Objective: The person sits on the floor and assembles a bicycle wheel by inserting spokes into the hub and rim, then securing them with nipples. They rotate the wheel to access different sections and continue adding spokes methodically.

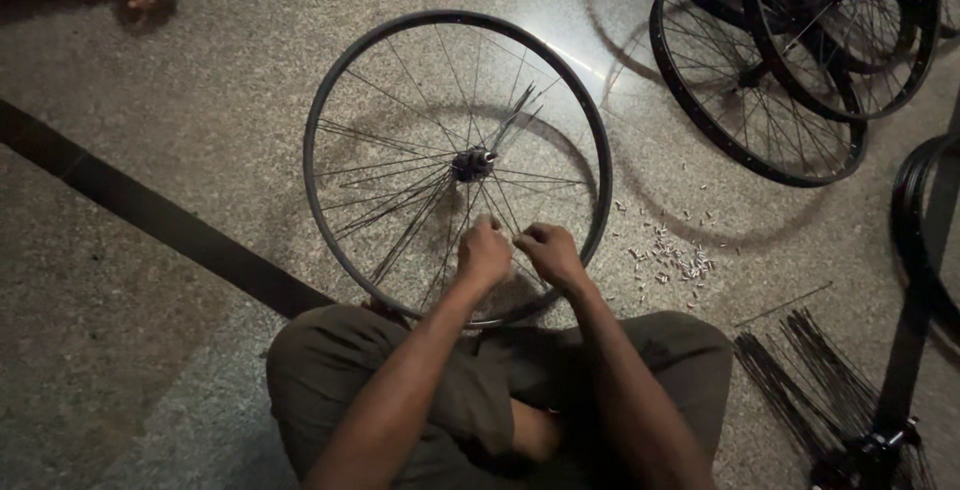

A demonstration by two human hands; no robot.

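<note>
Our knees (400, 370) frame both hands, left (485, 253) and right (548, 252), each pinching spokes (500, 212); we'd steady the wheel (457, 165) at mid-frame.

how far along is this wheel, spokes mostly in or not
Partly laced. Many spokes already run from the hub to the rim, bunched on the left. Both hands, left hand and right hand, work spokes near the lower rim. Wide gaps remain at the right, with loose nipples and spare spokes waiting.
</note>
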